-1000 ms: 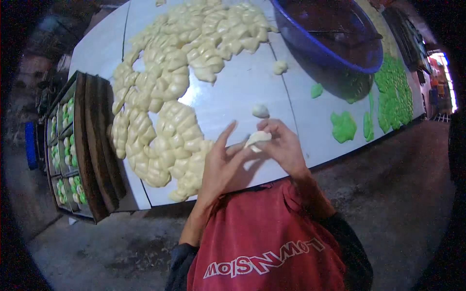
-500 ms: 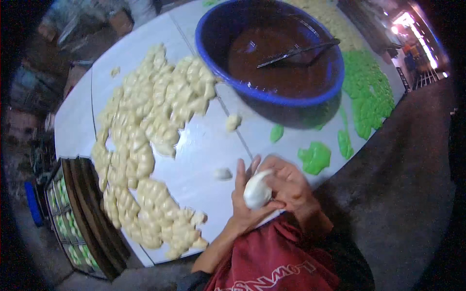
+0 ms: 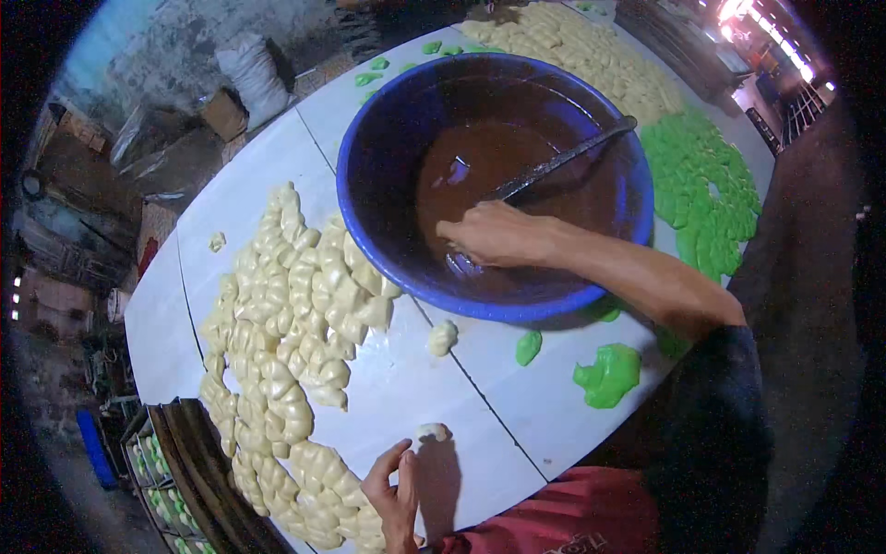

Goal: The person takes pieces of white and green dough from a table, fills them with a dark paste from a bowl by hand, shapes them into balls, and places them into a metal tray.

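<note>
My right hand (image 3: 489, 233) reaches into a blue tub (image 3: 363, 226) of brown liquid (image 3: 468, 157), fingers curled at the liquid's surface; what they hold is hidden. A long black utensil (image 3: 581, 148) leans in the tub just above that hand. My left hand (image 3: 392, 494) is at the table's near part, index finger bent and thumb apart, with nothing visible in it. Beside it lie a small white lump (image 3: 431, 431) and a spread of shiny cream dough pieces (image 3: 286, 369). A separate cream lump (image 3: 441, 338) sits just below the tub.
Green dough (image 3: 701, 185) and more cream dough (image 3: 591, 55) cover the right and far parts of the white table (image 3: 157, 314). A loose green piece (image 3: 604, 374) lies near the edge. Stacked trays (image 3: 175, 462) stand lower left. A sack (image 3: 254, 78) and clutter line the wall behind.
The white lump my two hands held earlier is out of sight. My right hand has moved up into the tub, my left is lower left, and the view has swung toward the tub.
</note>
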Action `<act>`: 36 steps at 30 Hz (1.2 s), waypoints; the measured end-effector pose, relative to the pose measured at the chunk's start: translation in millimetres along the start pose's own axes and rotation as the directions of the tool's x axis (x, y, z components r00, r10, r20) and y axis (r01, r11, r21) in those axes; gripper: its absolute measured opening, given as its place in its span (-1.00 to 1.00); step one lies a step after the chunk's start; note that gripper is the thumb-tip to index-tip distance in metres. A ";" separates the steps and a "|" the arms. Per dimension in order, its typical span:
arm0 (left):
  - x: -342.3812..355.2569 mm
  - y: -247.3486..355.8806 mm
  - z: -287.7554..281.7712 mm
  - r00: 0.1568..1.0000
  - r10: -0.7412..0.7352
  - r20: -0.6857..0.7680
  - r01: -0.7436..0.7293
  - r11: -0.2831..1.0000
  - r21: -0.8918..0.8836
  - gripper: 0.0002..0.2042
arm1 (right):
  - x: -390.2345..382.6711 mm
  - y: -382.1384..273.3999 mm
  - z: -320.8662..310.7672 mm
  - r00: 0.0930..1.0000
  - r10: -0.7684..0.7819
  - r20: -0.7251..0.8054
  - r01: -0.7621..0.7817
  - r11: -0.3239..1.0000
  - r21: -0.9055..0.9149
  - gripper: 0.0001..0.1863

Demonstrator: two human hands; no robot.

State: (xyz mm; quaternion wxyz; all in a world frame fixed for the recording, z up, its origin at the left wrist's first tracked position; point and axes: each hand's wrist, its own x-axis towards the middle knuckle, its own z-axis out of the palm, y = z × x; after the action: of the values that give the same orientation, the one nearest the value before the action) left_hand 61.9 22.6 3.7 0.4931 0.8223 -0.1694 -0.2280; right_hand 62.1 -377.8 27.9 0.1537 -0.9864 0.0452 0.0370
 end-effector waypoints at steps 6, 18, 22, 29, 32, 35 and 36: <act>8.0 3.2 5.2 0.992 -0.110 0.057 0.106 0.992 0.072 -0.81 | 30.1 -8.8 14.4 0.988 -0.013 0.157 0.013 1.000 -0.004 -0.76; 6.7 1.9 -2.6 0.997 -0.007 0.074 0.003 0.998 0.056 -0.80 | -5.2 -27.4 -0.5 0.948 0.250 0.197 -0.317 0.787 0.529 -0.68; 11.6 4.1 11.2 0.989 0.100 0.112 -0.093 0.994 -0.065 -0.82 | -25.5 -33.3 -11.6 0.944 0.296 0.149 -0.273 0.441 0.855 -0.74; 42.5 82.1 58.6 0.921 0.116 0.373 0.181 0.718 -0.672 -0.54 | -63.5 -119.8 -22.2 0.936 0.352 -0.008 0.074 -0.174 0.982 -0.81; 43.8 85.5 63.4 0.894 0.177 0.411 0.279 0.498 -0.821 -0.48 | -69.7 -147.2 9.5 0.921 0.386 -0.058 0.137 -0.181 0.974 -0.81; 37.7 65.0 45.5 0.923 0.060 0.380 0.276 0.586 -0.762 -0.57 | -89.9 -161.9 35.8 0.917 0.398 -0.030 0.129 -0.223 0.966 -0.81; 37.1 57.8 42.0 0.924 0.052 0.379 0.281 0.580 -0.765 -0.57 | -96.9 -166.8 40.3 0.914 0.387 -0.123 0.151 -0.043 0.988 -0.76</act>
State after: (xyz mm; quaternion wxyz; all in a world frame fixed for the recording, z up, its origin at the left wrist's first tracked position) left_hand 67.1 -53.2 30.1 0.7558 0.4605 -0.0801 -0.4586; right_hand -19.7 -199.7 48.1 0.7974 -0.5496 0.1729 -0.1796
